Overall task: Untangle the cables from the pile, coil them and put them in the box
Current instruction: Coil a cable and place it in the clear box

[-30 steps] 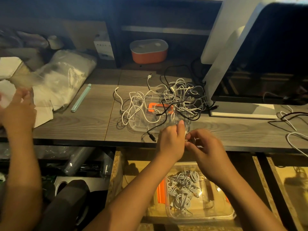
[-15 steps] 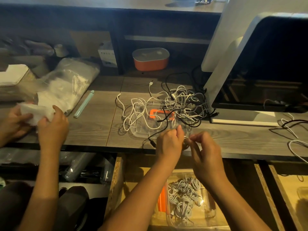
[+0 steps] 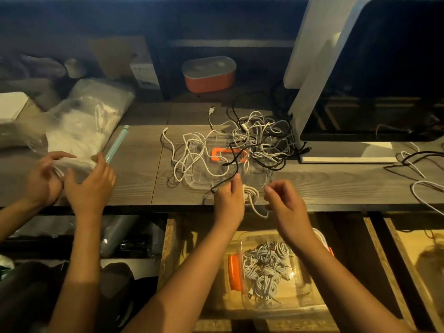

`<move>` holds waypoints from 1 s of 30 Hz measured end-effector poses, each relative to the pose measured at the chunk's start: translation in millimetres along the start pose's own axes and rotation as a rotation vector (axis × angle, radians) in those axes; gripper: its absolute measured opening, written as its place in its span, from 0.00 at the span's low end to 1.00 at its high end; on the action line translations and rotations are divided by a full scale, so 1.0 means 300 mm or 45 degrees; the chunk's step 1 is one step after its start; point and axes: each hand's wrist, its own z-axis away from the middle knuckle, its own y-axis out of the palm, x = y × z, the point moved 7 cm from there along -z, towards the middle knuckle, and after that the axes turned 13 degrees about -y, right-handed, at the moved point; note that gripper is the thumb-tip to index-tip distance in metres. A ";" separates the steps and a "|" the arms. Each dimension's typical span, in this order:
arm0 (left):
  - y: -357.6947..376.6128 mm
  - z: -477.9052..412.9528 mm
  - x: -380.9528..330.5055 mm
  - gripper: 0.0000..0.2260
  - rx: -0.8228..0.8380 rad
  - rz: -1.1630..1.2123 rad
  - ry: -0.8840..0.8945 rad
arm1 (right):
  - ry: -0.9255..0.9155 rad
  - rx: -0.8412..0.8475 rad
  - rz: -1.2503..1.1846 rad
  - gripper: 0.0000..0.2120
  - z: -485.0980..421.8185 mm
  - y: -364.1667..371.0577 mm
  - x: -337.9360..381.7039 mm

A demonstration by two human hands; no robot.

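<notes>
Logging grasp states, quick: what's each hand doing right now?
Left hand: grips the coiled white cable.
Right hand: pinches that cable's loose tail.

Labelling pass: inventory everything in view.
cable pile: one, white and black, desk centre
lid: one, clear, orange latch, under pile
coil: one, white, desk edge, left grip
box: one, clear, drawer below desk
coiled cables: several, white, in box
loose cables: few, white and black, desk right
monitor: one, dark, right
container: one, orange, back shelf
stick: one, teal, desk left
plastic bag: one, clear, desk left
other person's hands: two, on bag
left hand: one, holding coil
right hand: one, pinching coil's tail
</notes>
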 end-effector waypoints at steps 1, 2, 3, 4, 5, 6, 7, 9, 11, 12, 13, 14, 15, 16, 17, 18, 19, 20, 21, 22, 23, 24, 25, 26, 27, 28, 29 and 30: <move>0.013 0.010 0.003 0.18 0.035 -0.002 0.029 | 0.052 0.017 -0.020 0.02 0.007 0.000 -0.017; 0.030 0.016 0.008 0.15 0.071 -0.033 0.055 | 0.058 0.062 -0.026 0.02 0.020 0.008 -0.026; 0.045 0.021 0.017 0.14 0.096 -0.074 0.076 | 0.049 0.102 -0.013 0.03 0.039 0.016 -0.036; 0.059 0.023 0.029 0.13 0.114 -0.105 0.090 | 0.049 0.106 0.000 0.03 0.059 0.017 -0.050; 0.075 0.026 0.044 0.13 0.130 -0.116 0.096 | 0.070 0.081 0.024 0.03 0.074 0.007 -0.071; 0.084 0.029 0.058 0.13 0.144 -0.121 0.095 | 0.112 0.030 0.037 0.03 0.083 -0.008 -0.103; 0.099 0.031 0.082 0.12 0.163 -0.127 0.083 | 0.183 -0.039 0.034 0.03 0.090 -0.030 -0.142; 0.125 0.032 0.152 0.09 0.243 -0.145 -0.008 | 0.355 -0.153 -0.035 0.02 0.108 -0.062 -0.222; 0.156 0.044 0.247 0.07 0.367 -0.127 -0.174 | 0.469 -0.174 -0.053 0.03 0.140 -0.077 -0.280; 0.170 0.056 0.292 0.06 0.421 -0.089 -0.266 | 0.505 -0.143 -0.010 0.04 0.161 -0.081 -0.308; 0.178 0.069 0.333 0.06 0.461 -0.034 -0.356 | 0.554 -0.106 0.043 0.06 0.185 -0.078 -0.335; 0.183 0.086 0.362 0.06 0.487 0.011 -0.438 | 0.613 -0.085 0.103 0.08 0.209 -0.080 -0.369; 0.190 0.102 0.389 0.07 0.501 0.028 -0.517 | 0.680 -0.077 0.129 0.09 0.235 -0.084 -0.410; 0.196 0.114 0.408 0.10 0.509 0.025 -0.588 | 0.739 -0.068 0.130 0.10 0.254 -0.086 -0.440; 0.202 0.124 0.430 0.15 0.514 0.015 -0.652 | 0.790 -0.054 0.117 0.15 0.276 -0.085 -0.468; 0.206 0.129 0.443 0.18 0.516 0.003 -0.694 | 0.824 -0.035 0.097 0.22 0.292 -0.083 -0.492; 0.207 0.125 0.456 0.20 0.511 -0.017 -0.714 | 0.846 -0.007 0.064 0.26 0.303 -0.078 -0.508; 0.207 0.119 0.464 0.20 0.507 -0.034 -0.717 | 0.854 0.005 0.022 0.27 0.310 -0.074 -0.508; 0.206 0.110 0.466 0.18 0.501 -0.043 -0.713 | 0.858 0.007 -0.019 0.26 0.309 -0.073 -0.502; 0.203 0.103 0.466 0.16 0.501 -0.052 -0.699 | 0.863 -0.002 -0.051 0.26 0.308 -0.074 -0.500; 0.201 0.093 0.465 0.14 0.501 -0.088 -0.672 | 0.862 -0.018 -0.067 0.26 0.307 -0.077 -0.496; 0.201 0.086 0.460 0.13 0.505 -0.149 -0.630 | 0.859 -0.020 -0.068 0.27 0.309 -0.079 -0.495; 0.200 0.086 0.449 0.13 0.514 -0.225 -0.587 | 0.845 -0.012 -0.064 0.28 0.312 -0.078 -0.489; 0.199 0.091 0.430 0.14 0.534 -0.295 -0.538 | 0.818 -0.008 -0.057 0.28 0.314 -0.079 -0.480; 0.196 0.097 0.394 0.15 0.558 -0.343 -0.462 | 0.783 -0.025 -0.059 0.27 0.312 -0.080 -0.468; 0.190 0.101 0.346 0.15 0.557 -0.388 -0.351 | 0.743 -0.054 -0.059 0.26 0.307 -0.088 -0.452; 0.173 0.099 0.288 0.14 0.510 -0.433 -0.214 | 0.709 -0.089 -0.045 0.24 0.298 -0.100 -0.435; 0.139 0.092 0.219 0.11 0.405 -0.466 -0.073 | 0.671 -0.121 -0.026 0.23 0.280 -0.112 -0.411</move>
